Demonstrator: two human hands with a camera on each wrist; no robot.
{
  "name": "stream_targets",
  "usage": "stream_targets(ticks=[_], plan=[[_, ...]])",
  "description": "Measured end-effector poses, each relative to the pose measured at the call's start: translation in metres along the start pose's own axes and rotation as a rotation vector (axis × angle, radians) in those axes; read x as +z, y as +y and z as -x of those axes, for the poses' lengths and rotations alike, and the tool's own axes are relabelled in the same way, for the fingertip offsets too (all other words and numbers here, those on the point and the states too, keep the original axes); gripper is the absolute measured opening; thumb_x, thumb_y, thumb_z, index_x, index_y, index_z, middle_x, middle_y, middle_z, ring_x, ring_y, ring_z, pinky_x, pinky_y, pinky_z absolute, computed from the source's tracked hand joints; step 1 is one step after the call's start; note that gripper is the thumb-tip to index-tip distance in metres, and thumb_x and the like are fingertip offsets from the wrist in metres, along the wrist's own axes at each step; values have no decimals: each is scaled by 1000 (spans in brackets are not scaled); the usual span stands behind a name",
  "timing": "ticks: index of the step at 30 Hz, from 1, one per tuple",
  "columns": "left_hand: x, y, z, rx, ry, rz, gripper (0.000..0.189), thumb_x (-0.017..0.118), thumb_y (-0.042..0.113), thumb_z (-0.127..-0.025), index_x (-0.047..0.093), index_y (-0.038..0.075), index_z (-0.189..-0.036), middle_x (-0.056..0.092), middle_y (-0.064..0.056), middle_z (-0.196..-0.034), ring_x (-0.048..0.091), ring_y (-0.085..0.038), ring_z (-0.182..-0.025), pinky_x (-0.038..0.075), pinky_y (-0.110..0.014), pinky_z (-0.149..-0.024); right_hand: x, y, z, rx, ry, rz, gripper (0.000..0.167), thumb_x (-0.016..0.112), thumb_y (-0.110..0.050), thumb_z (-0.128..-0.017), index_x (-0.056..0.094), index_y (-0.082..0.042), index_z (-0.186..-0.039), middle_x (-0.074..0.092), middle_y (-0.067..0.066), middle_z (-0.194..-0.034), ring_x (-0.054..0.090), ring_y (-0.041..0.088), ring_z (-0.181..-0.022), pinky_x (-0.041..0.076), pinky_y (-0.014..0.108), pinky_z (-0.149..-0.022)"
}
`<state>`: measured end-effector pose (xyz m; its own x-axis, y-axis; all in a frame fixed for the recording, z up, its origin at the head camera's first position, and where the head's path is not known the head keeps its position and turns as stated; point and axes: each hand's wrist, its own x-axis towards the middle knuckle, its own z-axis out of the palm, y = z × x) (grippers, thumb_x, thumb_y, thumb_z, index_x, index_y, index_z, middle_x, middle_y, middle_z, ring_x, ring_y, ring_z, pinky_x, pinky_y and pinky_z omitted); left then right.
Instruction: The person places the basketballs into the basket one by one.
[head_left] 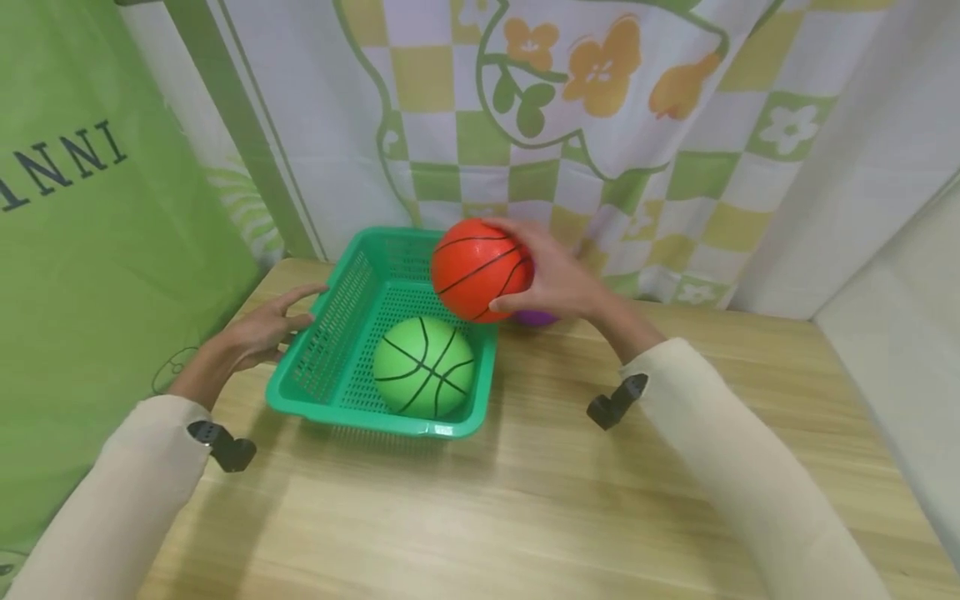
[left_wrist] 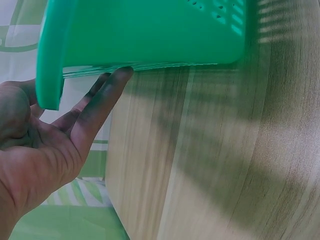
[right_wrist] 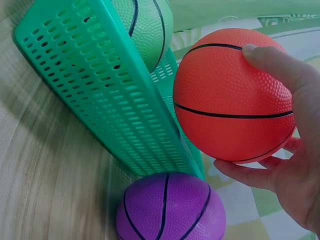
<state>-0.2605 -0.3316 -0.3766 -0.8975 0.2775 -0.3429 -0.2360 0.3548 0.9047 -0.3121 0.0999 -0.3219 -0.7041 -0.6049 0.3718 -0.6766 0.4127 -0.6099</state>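
My right hand (head_left: 558, 275) holds a red toy basketball (head_left: 476, 271) up at the right rim of a green plastic basket (head_left: 281, 392), thumb on one side and fingers round the other. A light green ball (head_left: 423, 367) with black lines sits inside the basket, toward its near right corner. Beside the basket on the right stands a purple ball (right_wrist: 170, 207), mostly hidden behind the right hand in the head view. My left hand (head_left: 258, 333) is at the basket's left side, its fingers extended; in the left wrist view the fingertips (left_wrist: 122, 75) reach the outer wall below the rim.
The basket stands on a light wooden table (head_left: 525, 517). A patterned curtain (head_left: 480, 142) hangs behind the table, with a green cloth (head_left: 97, 250) at the left and a pale wall (head_left: 900, 292) at the right. Black wrist mounts (head_left: 615, 404) stick out from both sleeves.
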Motion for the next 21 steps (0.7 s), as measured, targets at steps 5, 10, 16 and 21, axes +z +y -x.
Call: stream_targets(ticks=[5,10,16,21], plan=[[1,-4,3,4,14,21,61,37,17,-111,6,26,-163,49,-28,-126,64,-30,-97,56,-53,-81,7,-1,-11,11,-26,10,101,92,-25,-66,41,-25,-153,43,14,-144,45,32,-128,47,55,-96],[0,-9,5,1,19,39,61,37,17,-111,7,27,-163,49,-28,-127,64,-29,-96,56,-53,-81,17,-1,-22,30,-53,2,102,92,-24,-66,40,-27,-153,39,15,-145,46,33,-127,49,53,-95],[-3,-9,-1,0,11,29,60,37,17,-111,8,29,-163,49,-28,-128,65,-29,-96,57,-51,-79,30,-1,-33,-23,-58,78,102,93,-22,-65,40,-27,-153,32,19,-149,43,37,-129,47,53,-98],[-4,-4,-4,-1,5,10,61,37,18,-111,7,28,-163,54,-27,-125,66,-31,-96,57,-51,-78,41,1,-38,-67,-72,172,103,95,-24,-64,42,-26,-151,24,26,-153,35,43,-134,41,58,-101]])
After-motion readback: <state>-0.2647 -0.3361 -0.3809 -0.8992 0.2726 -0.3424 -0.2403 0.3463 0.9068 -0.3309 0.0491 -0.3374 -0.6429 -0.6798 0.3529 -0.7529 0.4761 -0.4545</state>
